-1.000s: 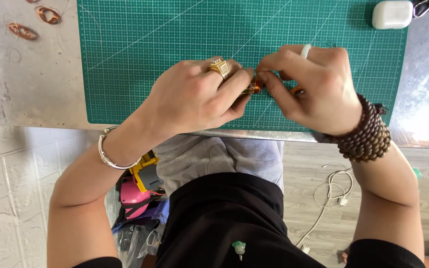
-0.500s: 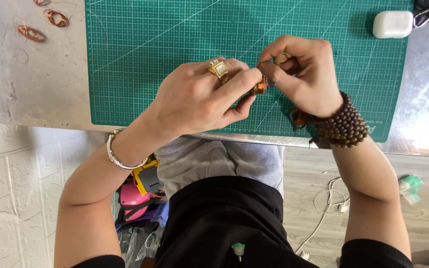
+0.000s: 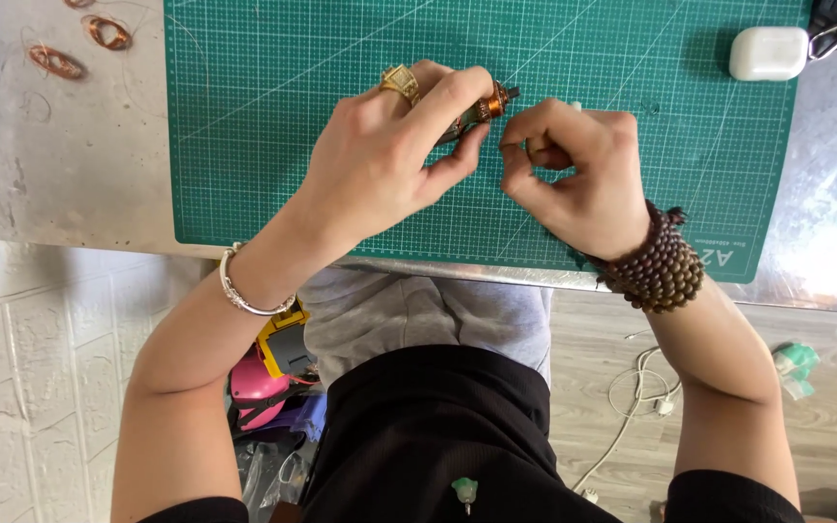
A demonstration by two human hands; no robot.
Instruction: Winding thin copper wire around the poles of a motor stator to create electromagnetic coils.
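Note:
My left hand (image 3: 394, 160) grips a small metal part wound with copper wire (image 3: 488, 105), holding it between thumb and fingers above the green cutting mat (image 3: 273, 126). A gold ring sits on one finger and a silver bangle on that wrist. My right hand (image 3: 578, 174) is just right of the part, fingers curled and pinched together close to its end; whether it pinches a fine wire I cannot tell. A brown bead bracelet wraps the right wrist.
Two loose copper wire coils (image 3: 55, 63) lie on the metal tabletop (image 3: 70, 174) at far left. A white rounded case (image 3: 767, 53) rests at the mat's top right, by a dark tool. Below the table edge: wooden floor, white cable (image 3: 641, 397), pink and yellow items.
My right hand has let go of the wound part and dropped slightly to its right. My left hand still holds the part and has tilted it upward.

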